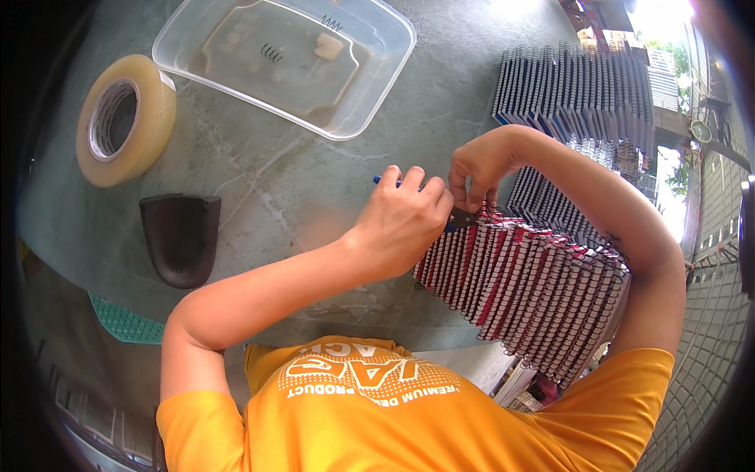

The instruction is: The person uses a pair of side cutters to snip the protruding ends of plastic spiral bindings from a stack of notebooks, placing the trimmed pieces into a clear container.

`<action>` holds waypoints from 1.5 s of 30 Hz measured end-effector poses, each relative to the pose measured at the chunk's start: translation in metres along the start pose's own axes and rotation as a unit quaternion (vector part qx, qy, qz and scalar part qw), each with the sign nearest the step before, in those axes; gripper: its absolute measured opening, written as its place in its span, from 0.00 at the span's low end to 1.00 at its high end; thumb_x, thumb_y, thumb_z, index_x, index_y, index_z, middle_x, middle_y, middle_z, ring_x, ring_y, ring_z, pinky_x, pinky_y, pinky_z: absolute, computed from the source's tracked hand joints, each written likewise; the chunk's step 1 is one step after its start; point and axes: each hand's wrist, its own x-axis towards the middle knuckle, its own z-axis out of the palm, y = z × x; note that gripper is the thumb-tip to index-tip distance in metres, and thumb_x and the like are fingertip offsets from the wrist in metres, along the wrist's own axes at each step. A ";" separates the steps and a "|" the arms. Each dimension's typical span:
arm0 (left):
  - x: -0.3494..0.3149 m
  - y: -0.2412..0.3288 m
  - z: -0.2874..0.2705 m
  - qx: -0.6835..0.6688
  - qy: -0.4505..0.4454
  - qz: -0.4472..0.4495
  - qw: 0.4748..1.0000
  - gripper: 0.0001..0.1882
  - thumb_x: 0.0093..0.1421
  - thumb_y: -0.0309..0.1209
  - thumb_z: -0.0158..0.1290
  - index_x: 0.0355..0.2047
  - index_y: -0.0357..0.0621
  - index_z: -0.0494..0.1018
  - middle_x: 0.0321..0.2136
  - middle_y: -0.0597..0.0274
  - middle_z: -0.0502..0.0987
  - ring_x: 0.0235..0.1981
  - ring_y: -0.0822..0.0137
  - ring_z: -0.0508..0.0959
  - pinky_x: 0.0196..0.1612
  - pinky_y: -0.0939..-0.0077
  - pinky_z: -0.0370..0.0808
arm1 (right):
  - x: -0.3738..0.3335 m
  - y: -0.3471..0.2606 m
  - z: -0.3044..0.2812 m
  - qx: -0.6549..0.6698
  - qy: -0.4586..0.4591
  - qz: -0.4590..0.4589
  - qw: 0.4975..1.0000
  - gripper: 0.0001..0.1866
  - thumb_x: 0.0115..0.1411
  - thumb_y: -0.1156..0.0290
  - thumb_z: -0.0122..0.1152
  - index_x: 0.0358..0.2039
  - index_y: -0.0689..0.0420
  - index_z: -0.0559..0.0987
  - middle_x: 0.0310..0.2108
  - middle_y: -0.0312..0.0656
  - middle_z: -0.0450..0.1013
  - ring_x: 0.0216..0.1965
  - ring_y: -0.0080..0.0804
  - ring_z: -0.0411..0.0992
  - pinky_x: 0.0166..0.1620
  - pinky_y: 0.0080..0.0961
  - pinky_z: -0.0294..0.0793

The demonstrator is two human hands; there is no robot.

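My left hand (403, 216) is wrapped round pliers (462, 220) with blue handles; one handle end shows past the fingers. The dark jaws reach the far left corner of a stack of wire-bound notebooks (519, 283), with black coils and pinkish-red and white edges. Just beyond the jaws, my right hand (481, 173) bends down over the same corner, thumb and fingers pinched at the coil ends. What lies between those fingertips is too small to make out.
A clear plastic tub (287, 63) holds short coil pieces. A wide tape roll (126, 119) and a dark, rounded holder-like piece (181, 240) lie at the left. More wire-bound notebooks (574, 90) are stacked at the far right. A green perforated surface (126, 321) shows below the table edge.
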 end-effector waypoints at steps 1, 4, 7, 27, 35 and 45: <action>0.000 0.001 -0.003 0.017 0.024 0.001 1.000 0.15 0.40 0.28 0.57 0.31 0.41 0.70 0.28 0.61 0.70 0.35 0.60 0.71 0.39 0.65 0.66 | 0.000 0.001 0.000 -0.003 -0.001 -0.001 1.000 0.13 0.51 0.78 0.61 0.38 0.69 0.76 0.34 0.46 0.75 0.36 0.31 0.75 0.41 0.24 0.79; 0.000 0.000 -0.006 -0.006 0.014 0.012 1.000 0.16 0.42 0.28 0.57 0.34 0.41 0.70 0.29 0.60 0.70 0.37 0.59 0.70 0.42 0.64 0.65 | 0.000 0.001 0.000 0.000 -0.003 -0.004 1.000 0.13 0.50 0.78 0.62 0.38 0.70 0.76 0.34 0.47 0.75 0.36 0.32 0.75 0.40 0.25 0.79; 0.003 0.003 -0.003 0.005 0.026 0.018 0.999 0.15 0.43 0.29 0.56 0.34 0.41 0.71 0.29 0.60 0.70 0.37 0.59 0.70 0.42 0.65 0.65 | -0.001 -0.005 0.001 0.031 -0.010 0.014 0.999 0.14 0.50 0.79 0.63 0.37 0.71 0.75 0.33 0.49 0.75 0.35 0.34 0.75 0.39 0.27 0.80; 0.007 0.000 -0.007 0.038 0.031 0.025 0.998 0.12 0.45 0.28 0.54 0.33 0.43 0.70 0.29 0.60 0.70 0.37 0.60 0.70 0.42 0.60 0.64 | -0.005 -0.005 0.003 0.016 -0.008 0.010 1.000 0.11 0.50 0.80 0.60 0.35 0.70 0.75 0.33 0.46 0.73 0.35 0.33 0.74 0.42 0.29 0.78; 0.007 0.003 -0.004 0.035 0.029 0.022 0.999 0.12 0.45 0.28 0.54 0.32 0.43 0.70 0.28 0.60 0.70 0.37 0.60 0.71 0.42 0.60 0.64 | -0.003 -0.001 0.002 0.041 -0.014 -0.002 0.999 0.12 0.51 0.79 0.61 0.36 0.70 0.75 0.33 0.46 0.74 0.34 0.34 0.74 0.42 0.31 0.78; 0.004 -0.001 0.006 -0.024 -0.034 0.020 0.999 0.07 0.43 0.26 0.54 0.25 0.42 0.70 0.23 0.60 0.71 0.26 0.61 0.72 0.30 0.69 0.67 | -0.005 -0.006 0.002 0.008 -0.028 0.011 1.000 0.15 0.50 0.77 0.64 0.38 0.70 0.76 0.34 0.46 0.75 0.34 0.33 0.74 0.42 0.30 0.78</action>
